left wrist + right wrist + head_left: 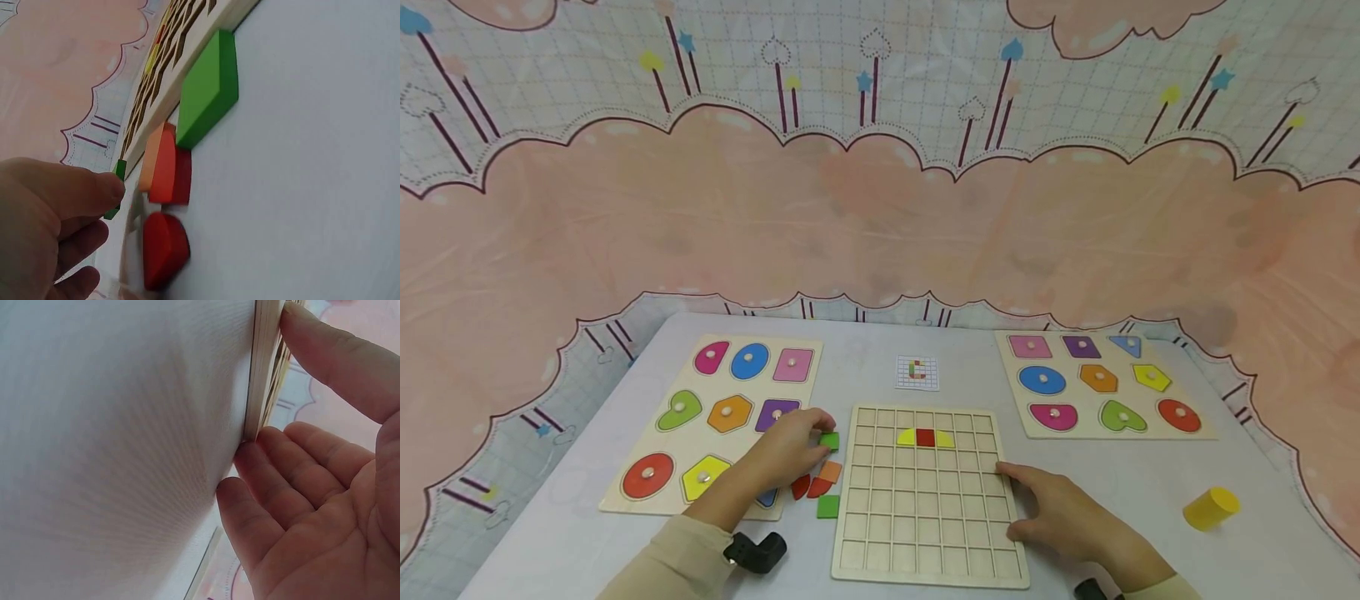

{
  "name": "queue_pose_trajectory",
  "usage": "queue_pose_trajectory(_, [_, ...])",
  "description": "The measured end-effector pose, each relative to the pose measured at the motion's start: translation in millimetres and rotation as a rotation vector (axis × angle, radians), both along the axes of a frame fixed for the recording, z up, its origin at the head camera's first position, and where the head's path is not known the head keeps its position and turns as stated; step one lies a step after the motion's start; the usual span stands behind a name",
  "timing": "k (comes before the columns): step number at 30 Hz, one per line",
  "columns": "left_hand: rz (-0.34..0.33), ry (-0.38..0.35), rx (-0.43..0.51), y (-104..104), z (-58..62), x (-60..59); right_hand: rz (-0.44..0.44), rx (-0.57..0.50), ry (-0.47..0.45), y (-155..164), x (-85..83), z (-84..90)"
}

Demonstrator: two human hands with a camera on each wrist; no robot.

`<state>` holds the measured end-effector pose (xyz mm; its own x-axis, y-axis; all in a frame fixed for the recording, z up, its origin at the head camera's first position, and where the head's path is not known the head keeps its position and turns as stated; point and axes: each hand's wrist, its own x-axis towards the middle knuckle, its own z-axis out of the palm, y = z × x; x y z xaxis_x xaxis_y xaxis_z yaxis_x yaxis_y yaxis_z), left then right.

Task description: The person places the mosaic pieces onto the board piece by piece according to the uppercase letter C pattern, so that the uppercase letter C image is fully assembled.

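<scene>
My left hand (784, 450) pinches a green square block (830, 441) between thumb and fingers, just off the left side of a wooden grid board (925, 533). Below that hand on the table lie another green block (206, 87), an orange block (831, 472) and two red rounded blocks (164, 250). Near the board's top row sits a red square (925, 437) flanked by two yellow curved pieces (906, 437). Along the board's right edge, my right hand (1063, 510) rests with its thumb and fingertips against the rim, fingers fairly straight.
Two knob puzzle boards with coloured shapes lie at the left (651, 437) and the far right (1078, 425). A small printed pattern card (928, 382) lies beyond the grid board. At the right stands a yellow cylinder (1210, 508).
</scene>
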<state>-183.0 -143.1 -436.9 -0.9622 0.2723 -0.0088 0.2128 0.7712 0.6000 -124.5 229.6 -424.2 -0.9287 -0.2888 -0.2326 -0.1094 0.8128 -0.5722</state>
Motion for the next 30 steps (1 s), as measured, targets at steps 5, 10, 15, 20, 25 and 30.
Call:
queue_pose_trajectory(5, [-0.015,-0.005,0.013,8.0,1.6,2.3,0.001,-0.005,0.000,0.5,-0.2,-0.8])
queue_pose_trajectory(10, [-0.040,0.014,0.027,15.8,2.6,3.4,0.004,-0.010,0.005,0.8,0.2,-1.1])
queue_pose_trajectory(15, [-0.085,0.023,0.027,25.1,1.9,2.9,0.002,-0.007,0.011,0.4,1.0,-1.5])
queue_pose_trajectory(20, [-0.134,0.023,0.038,37.6,1.8,2.8,0.005,-0.019,0.017,0.2,1.1,-1.6])
queue_pose_trajectory(25, [-0.174,0.022,0.053,51.4,0.3,3.4,0.007,-0.022,0.015,0.3,1.3,-2.0])
queue_pose_trajectory(30, [-0.198,0.039,0.045,62.1,-2.8,4.6,0.005,-0.018,0.014,0.3,1.6,-2.5])
